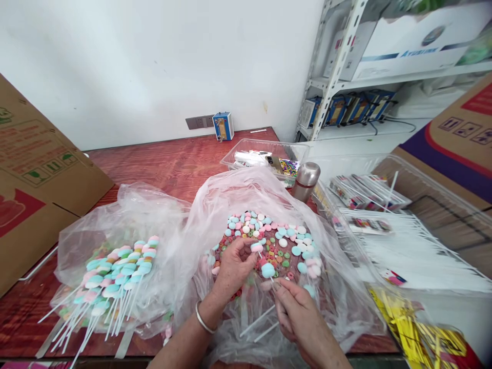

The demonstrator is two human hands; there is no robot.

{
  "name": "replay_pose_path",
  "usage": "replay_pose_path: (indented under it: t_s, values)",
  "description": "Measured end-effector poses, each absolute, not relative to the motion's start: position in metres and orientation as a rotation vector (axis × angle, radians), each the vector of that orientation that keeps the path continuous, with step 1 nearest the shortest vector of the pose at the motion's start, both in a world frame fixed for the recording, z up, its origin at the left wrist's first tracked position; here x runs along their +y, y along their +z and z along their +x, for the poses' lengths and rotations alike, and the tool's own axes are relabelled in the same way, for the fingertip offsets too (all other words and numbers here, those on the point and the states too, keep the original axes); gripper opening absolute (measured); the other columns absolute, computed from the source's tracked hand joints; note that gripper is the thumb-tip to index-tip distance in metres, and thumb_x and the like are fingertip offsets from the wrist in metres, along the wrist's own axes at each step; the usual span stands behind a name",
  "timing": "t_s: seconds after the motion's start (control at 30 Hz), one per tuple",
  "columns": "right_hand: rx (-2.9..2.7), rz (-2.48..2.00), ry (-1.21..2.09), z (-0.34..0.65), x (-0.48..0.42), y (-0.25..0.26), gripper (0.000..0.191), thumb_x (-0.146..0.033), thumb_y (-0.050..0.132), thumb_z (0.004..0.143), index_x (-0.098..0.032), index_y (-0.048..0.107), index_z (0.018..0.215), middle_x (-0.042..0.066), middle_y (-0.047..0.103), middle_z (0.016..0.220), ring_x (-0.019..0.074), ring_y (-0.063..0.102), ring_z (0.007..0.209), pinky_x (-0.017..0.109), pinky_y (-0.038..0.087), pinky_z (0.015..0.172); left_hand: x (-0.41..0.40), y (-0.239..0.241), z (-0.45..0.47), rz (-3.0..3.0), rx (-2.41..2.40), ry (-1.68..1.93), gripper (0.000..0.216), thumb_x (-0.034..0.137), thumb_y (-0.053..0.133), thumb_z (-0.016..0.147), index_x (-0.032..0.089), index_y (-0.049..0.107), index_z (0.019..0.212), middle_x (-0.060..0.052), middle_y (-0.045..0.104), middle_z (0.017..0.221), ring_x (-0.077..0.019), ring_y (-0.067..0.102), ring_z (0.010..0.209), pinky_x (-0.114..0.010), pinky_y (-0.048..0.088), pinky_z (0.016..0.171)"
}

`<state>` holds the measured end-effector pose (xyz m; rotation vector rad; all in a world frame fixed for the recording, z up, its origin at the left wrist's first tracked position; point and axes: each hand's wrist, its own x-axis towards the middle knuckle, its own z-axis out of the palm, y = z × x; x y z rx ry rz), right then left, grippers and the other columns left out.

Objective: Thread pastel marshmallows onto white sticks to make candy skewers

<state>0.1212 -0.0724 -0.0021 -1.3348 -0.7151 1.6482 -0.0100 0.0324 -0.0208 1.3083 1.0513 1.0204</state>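
My right hand (pixel 298 310) pinches a thin white stick carrying a blue marshmallow (pixel 268 270), with a small pink piece above it. My left hand (pixel 235 265) closes its thumb and fingers on a pink, white and blue marshmallow (pixel 256 247) at the stick's upper end. Beneath both hands, an open clear plastic bag (pixel 226 189) holds loose pastel marshmallows (pixel 303 243) and small coloured gummy rings (pixel 280 252). Two bare white sticks (pixel 258 320) lie on the plastic near my right hand. Finished-looking marshmallow skewers (pixel 123 271) lie piled on another plastic bag at left.
Cardboard boxes stand at left (pixel 49 164) and right (pixel 457 133). Behind the bag are a clear tray (pixel 300 149) and a steel flask (pixel 306 180). A clear bin (pixel 369 160) of white sticks is at right, with yellow packets (pixel 407 323) in front. A metal shelf (pixel 334 66) stands behind.
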Motion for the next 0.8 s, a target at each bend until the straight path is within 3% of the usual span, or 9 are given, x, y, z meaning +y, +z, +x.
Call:
replay_pose_path:
  t_s: [0.13,0.33,0.47,0.57,0.7,0.8]
  values:
    - [-0.716,-1.335,1.659,0.119,-0.069,0.001,0.041,-0.056,0.051,0.085,-0.018,0.058,0.098,-0.015,0.03,0.038,0.0061,0.013,0.033,0.021,0.014,0.034,0.03,-0.021,-0.008,1.359,1.059,1.022,0.023,0.022,0.067,0.077,0.016,0.068,0.1,-0.006,0.07,0.091,-0.0157,0.066,0.078,-0.025,0.052,0.069]
    - [-0.834,-1.392,1.57,0.115,-0.065,-0.001,0.033,-0.051,0.046,0.088,-0.02,0.057,0.089,-0.013,0.034,0.043,0.0073,0.02,0.036,0.021,0.019,0.037,0.027,-0.027,-0.008,1.321,1.028,0.953,0.025,0.021,0.065,0.078,0.015,0.067,0.102,-0.005,0.069,0.081,-0.015,0.064,0.071,-0.024,0.05,0.063]
    - [-0.979,-1.457,1.464,0.117,-0.065,-0.013,0.028,-0.048,0.044,0.089,-0.023,0.051,0.077,-0.011,0.035,0.046,0.009,0.027,0.039,0.022,0.022,0.039,0.023,-0.026,-0.009,1.359,0.955,0.954,0.022,0.018,0.062,0.08,0.016,0.067,0.101,-0.007,0.071,0.09,-0.0164,0.066,0.079,-0.026,0.052,0.07]
    - [-1.126,-1.537,1.27,0.12,-0.063,-0.026,0.027,-0.044,0.042,0.089,-0.022,0.055,0.081,-0.007,0.043,0.053,0.012,0.037,0.046,0.023,0.029,0.044,0.013,-0.023,-0.01,1.583,0.984,0.994,0.024,0.011,0.058,0.08,0.017,0.069,0.1,-0.007,0.07,0.096,-0.0169,0.066,0.085,-0.027,0.053,0.075]
    - [-1.258,-1.663,1.017,0.13,-0.058,-0.038,0.034,-0.048,0.042,0.088,-0.02,0.058,0.076,-0.002,0.051,0.062,0.0158,0.047,0.059,0.025,0.037,0.056,0.007,-0.025,-0.019,1.809,0.996,0.96,0.042,0.009,0.049,0.087,0.022,0.065,0.124,-0.007,0.071,0.111,-0.018,0.066,0.099,-0.032,0.051,0.091]
    - [-1.271,-1.746,0.942,0.14,-0.054,-0.038,0.041,-0.055,0.042,0.087,-0.022,0.053,0.065,-0.003,0.044,0.057,0.0157,0.045,0.056,0.025,0.035,0.055,0.021,-0.025,-0.037,1.829,1.245,0.939,0.046,0.014,0.042,0.094,0.024,0.055,0.137,-0.007,0.072,0.112,-0.0172,0.069,0.094,-0.031,0.053,0.088]
